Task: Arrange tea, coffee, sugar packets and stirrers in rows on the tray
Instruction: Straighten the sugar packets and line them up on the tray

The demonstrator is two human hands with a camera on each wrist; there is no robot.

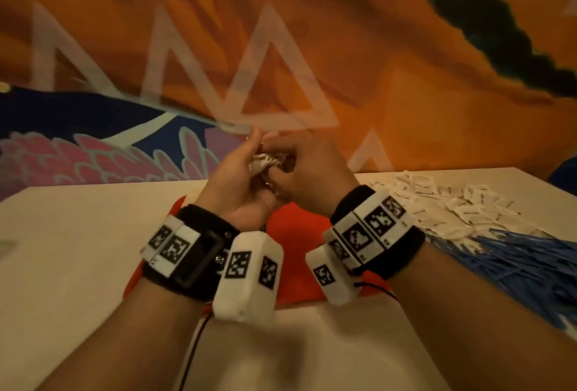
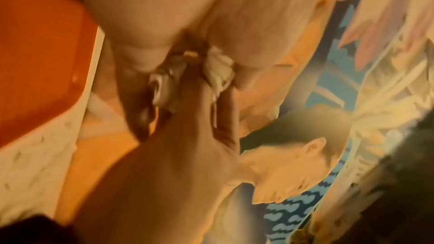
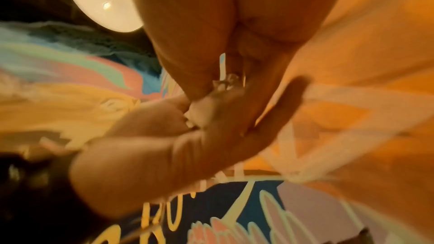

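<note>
Pinching crumpled white packet (image 1: 263,163) between curled fingers of left hand (image 1: 237,181) and right hand (image 1: 307,172), above tray (image 1: 299,253).

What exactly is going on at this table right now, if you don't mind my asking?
A person holds both hands raised above a red tray on the white table. The left hand and right hand together grip a small crumpled white packet. A heap of white paper packets and a pile of blue stirrers wait on the right.
</note>
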